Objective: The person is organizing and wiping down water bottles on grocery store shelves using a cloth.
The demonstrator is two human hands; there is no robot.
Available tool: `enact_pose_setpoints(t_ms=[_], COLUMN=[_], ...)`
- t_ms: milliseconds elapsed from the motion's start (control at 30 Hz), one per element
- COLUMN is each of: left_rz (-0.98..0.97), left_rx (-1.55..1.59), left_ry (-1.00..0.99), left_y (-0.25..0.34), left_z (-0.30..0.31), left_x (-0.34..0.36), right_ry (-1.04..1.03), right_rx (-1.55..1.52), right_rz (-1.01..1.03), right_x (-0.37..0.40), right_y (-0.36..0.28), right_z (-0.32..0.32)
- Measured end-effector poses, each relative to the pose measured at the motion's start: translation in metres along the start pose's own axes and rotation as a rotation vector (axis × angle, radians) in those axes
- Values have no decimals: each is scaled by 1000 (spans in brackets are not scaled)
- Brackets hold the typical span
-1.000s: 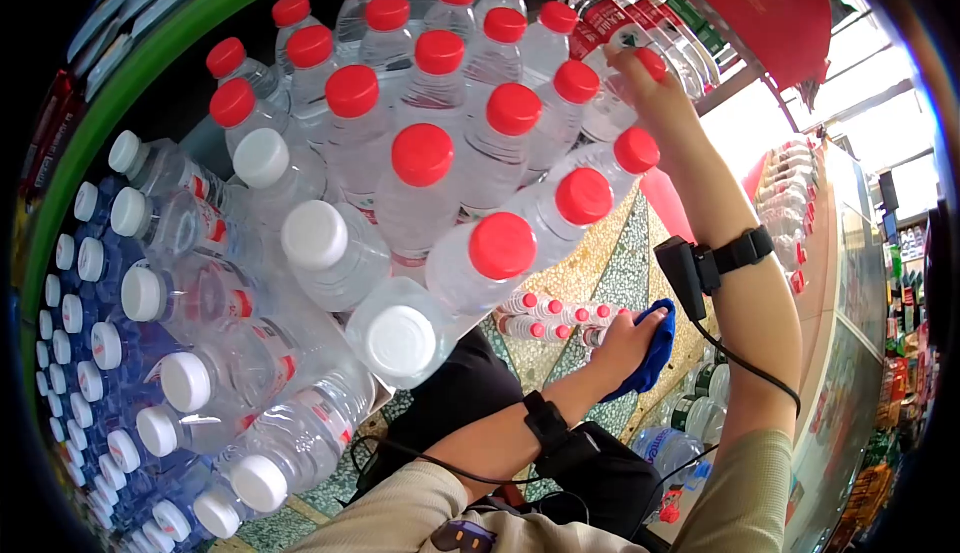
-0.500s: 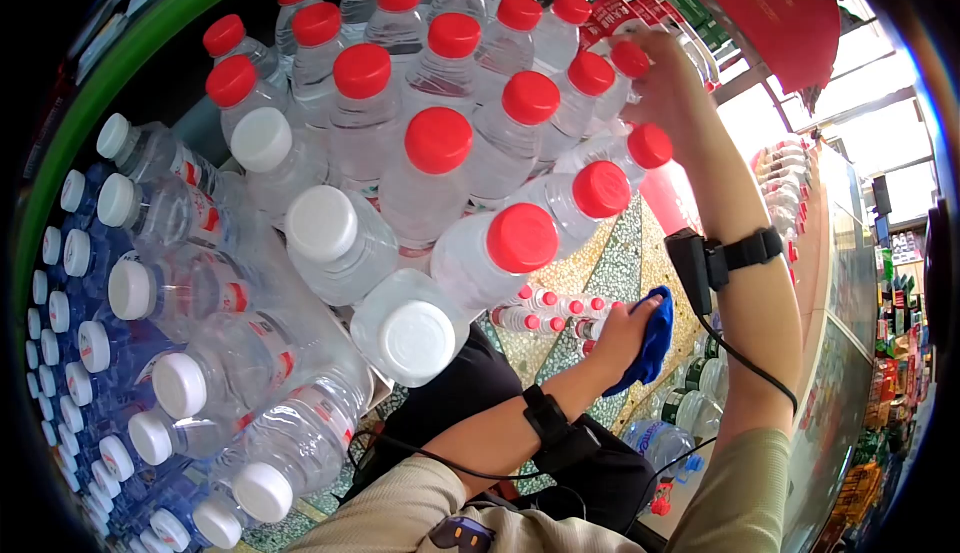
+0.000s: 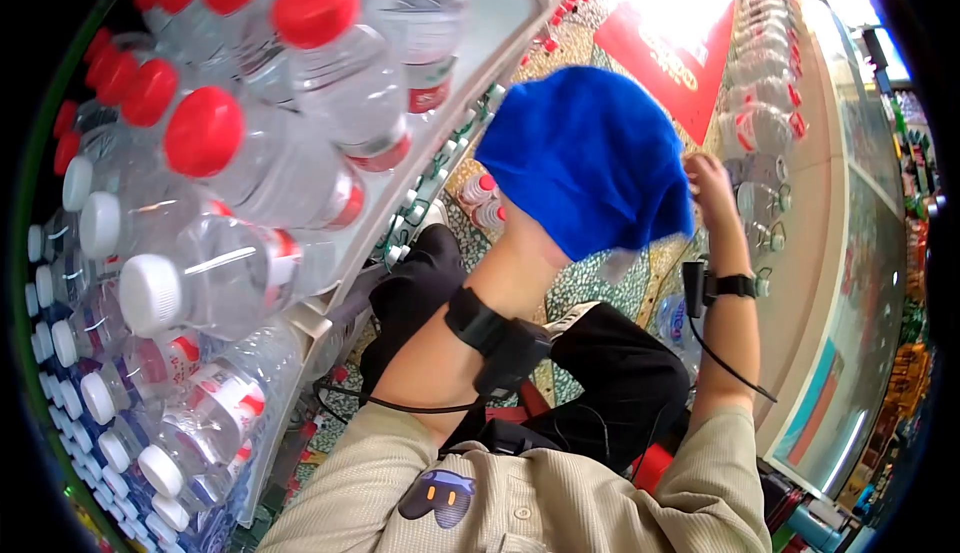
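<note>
A blue cloth (image 3: 590,158) hangs spread over my left hand (image 3: 532,241), which grips it in front of me; the fingers are hidden beneath it. At the cloth's right edge is my right hand (image 3: 710,188), its fingers curled. What it holds, if anything, is hidden behind the cloth. A small see-through patch shows under the cloth's lower edge, too blurred to name. To the left, clear plastic bottles with red caps (image 3: 316,9) stand on a shelf (image 3: 345,243), and white-capped bottles (image 3: 150,295) lean in front of them.
Blue-tinted bottles with white caps (image 3: 95,473) fill the lower left. A row of large bottles (image 3: 760,128) stands along the glass counter (image 3: 850,333) on the right. A red mat (image 3: 670,73) lies on the speckled floor (image 3: 575,283), and my legs are below.
My right hand has come away from the red-capped bottles and down beside the cloth. My left hand has risen, and the bunched cloth is now spread out. The view has turned right.
</note>
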State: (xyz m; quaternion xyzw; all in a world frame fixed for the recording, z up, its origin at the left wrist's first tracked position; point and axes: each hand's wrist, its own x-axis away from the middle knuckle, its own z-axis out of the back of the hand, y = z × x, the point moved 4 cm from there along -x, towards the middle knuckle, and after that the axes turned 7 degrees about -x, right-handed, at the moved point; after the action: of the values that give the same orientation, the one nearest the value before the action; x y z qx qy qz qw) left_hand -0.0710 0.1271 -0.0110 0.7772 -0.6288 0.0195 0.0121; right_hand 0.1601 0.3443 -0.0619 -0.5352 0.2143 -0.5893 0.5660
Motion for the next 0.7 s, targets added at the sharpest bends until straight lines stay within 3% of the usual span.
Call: enact_pose_setpoints(t_ms=[100, 167, 233, 300, 433, 600, 700], left_rz=[-75, -103, -127, -134, -127, -92, -21], left_rx=[-149, -218, -283, -345, -417, -421, -234], left_ry=[-8, -20, -22, -14, -12, -35, -49], left_y=[7, 9, 13, 14, 10, 0, -5], left_z=[7, 8, 8, 9, 11, 10, 13], left_x=[-1, -4, -6, -9, -17, -23, -22], right_ry=[147, 197, 181, 102, 279, 238, 173], right_rx=[245, 375, 453, 572, 715, 743, 699], right_rz=[-206, -147, -100, -97, -121, -66, 42], right_x=[-8, -12, -49, -47, -36, -32, -1], right_y=[94, 140, 229, 252, 236, 219, 153], right_z=[2, 0, 10, -5, -25, -14, 4])
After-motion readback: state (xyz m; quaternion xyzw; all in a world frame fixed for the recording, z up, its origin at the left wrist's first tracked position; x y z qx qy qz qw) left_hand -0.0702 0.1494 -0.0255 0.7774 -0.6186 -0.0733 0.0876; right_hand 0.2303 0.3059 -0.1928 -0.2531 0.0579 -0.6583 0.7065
